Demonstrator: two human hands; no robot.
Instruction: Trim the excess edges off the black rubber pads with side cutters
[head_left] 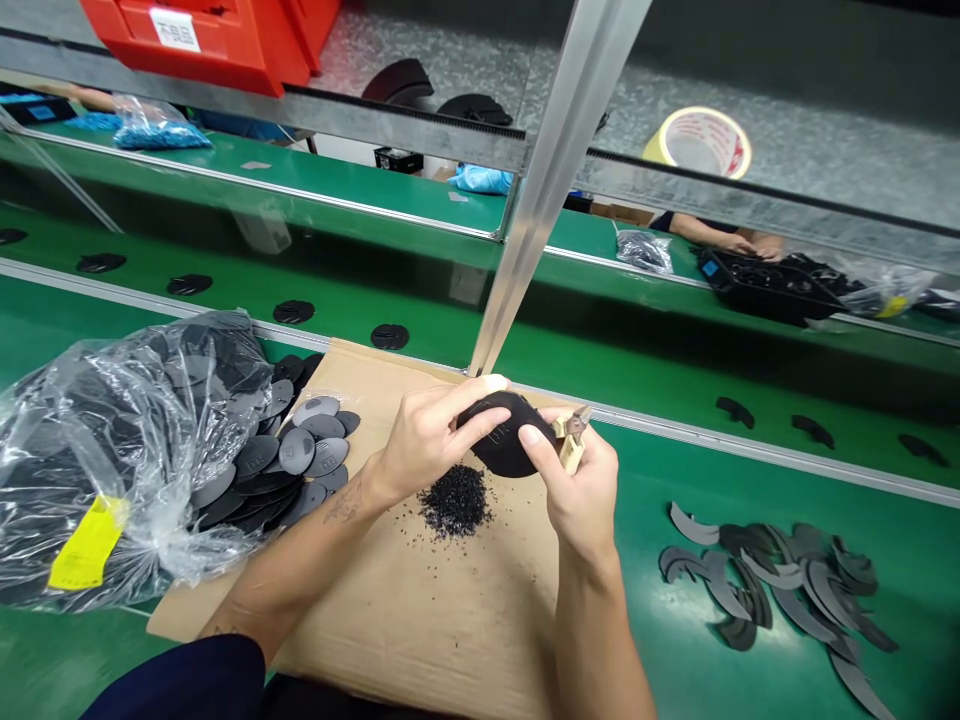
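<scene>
My left hand (424, 435) grips a black oval rubber piece (504, 445) from the left, fingers over its top. My right hand (577, 490) touches the piece's right edge with the thumb and holds a small cutter with tan handles (571, 438). Both hands hover above a sheet of cardboard (420, 600). A small heap of black trimmings (455, 505) lies on the cardboard just under the piece.
A clear plastic bag (112, 450) spills several grey oval pieces (307, 455) at left. Curved grey offcuts (780, 590) lie on the green table at right. Black pieces ride the green conveyor (300, 285). Another person's hands (739, 243) work at a black tray across the line. A slanted metal post (551, 170) rises in front of me.
</scene>
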